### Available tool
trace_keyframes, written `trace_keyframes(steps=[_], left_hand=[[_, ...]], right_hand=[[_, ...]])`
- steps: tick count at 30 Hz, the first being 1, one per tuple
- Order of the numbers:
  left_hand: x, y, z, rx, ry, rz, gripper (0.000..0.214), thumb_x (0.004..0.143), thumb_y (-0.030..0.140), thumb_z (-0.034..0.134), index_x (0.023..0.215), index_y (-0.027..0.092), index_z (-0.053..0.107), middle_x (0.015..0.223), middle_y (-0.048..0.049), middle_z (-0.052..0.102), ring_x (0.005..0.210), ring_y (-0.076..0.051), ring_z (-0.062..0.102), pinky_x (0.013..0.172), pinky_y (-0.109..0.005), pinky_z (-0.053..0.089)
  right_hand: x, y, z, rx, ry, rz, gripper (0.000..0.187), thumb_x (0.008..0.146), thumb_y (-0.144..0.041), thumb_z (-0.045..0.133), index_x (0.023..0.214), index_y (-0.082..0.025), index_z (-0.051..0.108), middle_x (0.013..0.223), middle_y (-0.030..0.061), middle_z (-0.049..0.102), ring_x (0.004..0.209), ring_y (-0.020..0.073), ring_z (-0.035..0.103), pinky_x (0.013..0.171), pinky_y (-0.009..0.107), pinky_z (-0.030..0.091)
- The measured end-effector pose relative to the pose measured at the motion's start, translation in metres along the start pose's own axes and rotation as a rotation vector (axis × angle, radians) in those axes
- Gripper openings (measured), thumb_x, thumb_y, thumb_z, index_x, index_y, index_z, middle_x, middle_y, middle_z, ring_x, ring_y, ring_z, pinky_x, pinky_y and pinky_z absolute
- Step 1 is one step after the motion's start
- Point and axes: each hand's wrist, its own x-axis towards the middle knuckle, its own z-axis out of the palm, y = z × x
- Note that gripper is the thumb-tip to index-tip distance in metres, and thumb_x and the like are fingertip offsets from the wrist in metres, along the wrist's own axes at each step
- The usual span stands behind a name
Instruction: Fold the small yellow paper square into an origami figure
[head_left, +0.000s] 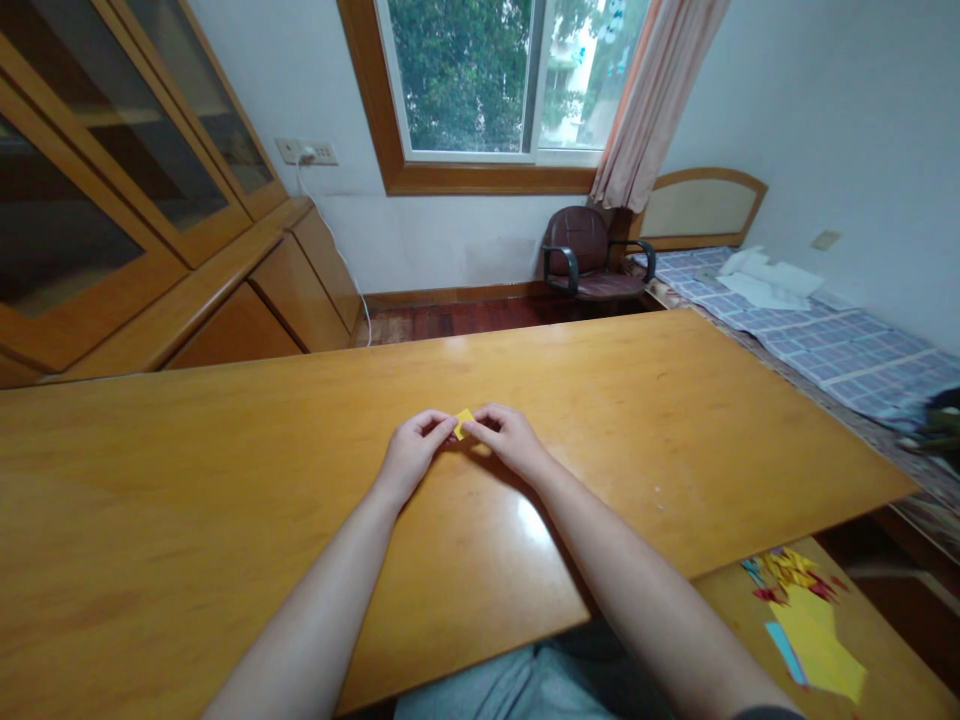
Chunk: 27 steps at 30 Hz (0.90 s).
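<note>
Between my two hands is a small folded piece of yellow paper [464, 418], held just above the wooden table [247, 500]. My left hand [415, 452] pinches its left corner between thumb and fingers. On the other side, my right hand [510, 440] is closed on the right part, its thumb lying over the front of the paper. The fingertips behind the paper are partly hidden.
A lower surface at the right holds yellow paper sheets [817, 640], a blue sheet [786, 652] and several small folded yellow, red and blue pieces [795, 572]. Beyond the table stand an armchair [589, 255], a bed [847, 340] and a glass-fronted cabinet [217, 290].
</note>
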Motion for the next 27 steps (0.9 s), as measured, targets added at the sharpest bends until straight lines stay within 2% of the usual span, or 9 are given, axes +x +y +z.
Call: trace_keyframes(steps=[4,14,21,27], left_hand=[[-0.0006,-0.0019,0.0008,0.006,-0.010,0.008,0.028,0.077,0.044,0.067,0.073,0.016,0.068,0.070,-0.0018,0.067,0.070,-0.016,0.060,0.070,-0.026,0.047],[-0.0015,-0.0026,-0.0001,0.077,0.017,0.047,0.030,0.080,0.046,0.064,0.073,0.016,0.068,0.070,-0.0018,0.068,0.070,-0.016,0.061,0.070,-0.025,0.047],[0.0014,-0.0061,-0.0003,0.070,-0.039,0.043,0.030,0.079,0.045,0.064,0.077,0.016,0.069,0.073,-0.0020,0.069,0.072,-0.017,0.062,0.072,-0.025,0.048],[0.0014,-0.0104,-0.0013,0.083,-0.042,0.067,0.028,0.081,0.043,0.064,0.077,0.017,0.069,0.076,-0.0023,0.070,0.075,-0.017,0.062,0.075,-0.025,0.047]], right_hand=[[0.0000,-0.0005,0.0000,-0.010,-0.050,0.023,0.026,0.083,-0.040,0.063,0.077,-0.015,0.069,0.074,0.0030,0.067,0.070,0.0144,0.058,0.066,0.025,0.043],[-0.0009,-0.0003,-0.0003,0.014,-0.037,0.029,0.025,0.084,-0.038,0.062,0.076,-0.015,0.069,0.072,0.0025,0.066,0.069,0.0145,0.059,0.067,0.025,0.043],[-0.0007,0.0011,-0.0007,0.018,-0.021,0.023,0.025,0.084,-0.037,0.062,0.075,-0.015,0.069,0.073,0.0028,0.067,0.069,0.0143,0.059,0.067,0.025,0.044],[-0.0001,0.0009,0.0002,0.028,-0.017,0.014,0.027,0.082,-0.042,0.065,0.078,-0.015,0.070,0.074,0.0030,0.068,0.069,0.0142,0.059,0.065,0.024,0.044]])
